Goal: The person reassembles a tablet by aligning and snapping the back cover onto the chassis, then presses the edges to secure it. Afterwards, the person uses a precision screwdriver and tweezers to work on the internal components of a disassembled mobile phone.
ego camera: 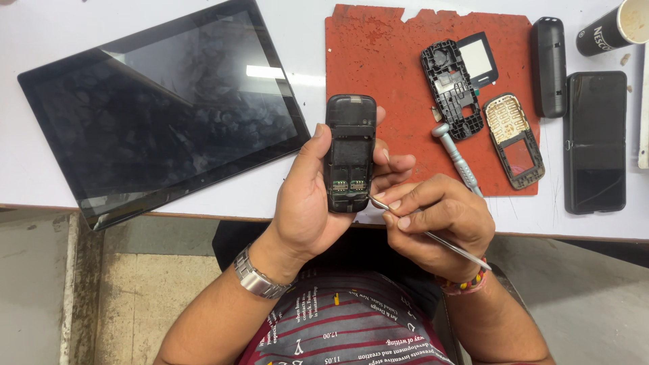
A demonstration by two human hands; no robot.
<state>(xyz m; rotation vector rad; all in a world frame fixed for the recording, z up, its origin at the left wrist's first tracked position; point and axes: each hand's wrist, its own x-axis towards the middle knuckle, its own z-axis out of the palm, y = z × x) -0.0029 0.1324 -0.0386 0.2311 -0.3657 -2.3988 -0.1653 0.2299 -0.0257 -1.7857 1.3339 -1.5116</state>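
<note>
My left hand [305, 203] grips a small black phone body [350, 152], back side up with the cover off and the card slots showing. My right hand [439, 220] pinches a thin metal pry tool [433, 235], whose tip touches the phone's lower right edge. Both hands hover at the front edge of the white table [40, 40]. A metal watch sits on my left wrist, a beaded band on my right.
A large dark tablet [162, 108] lies at the left. On a red mat [378, 47] lie a black phone frame [451, 89], a screen lens [477, 57], a keypad frame [514, 138] and a screwdriver [458, 157]. To the right are a black cover [549, 66], a smartphone [595, 140] and a paper cup [614, 27].
</note>
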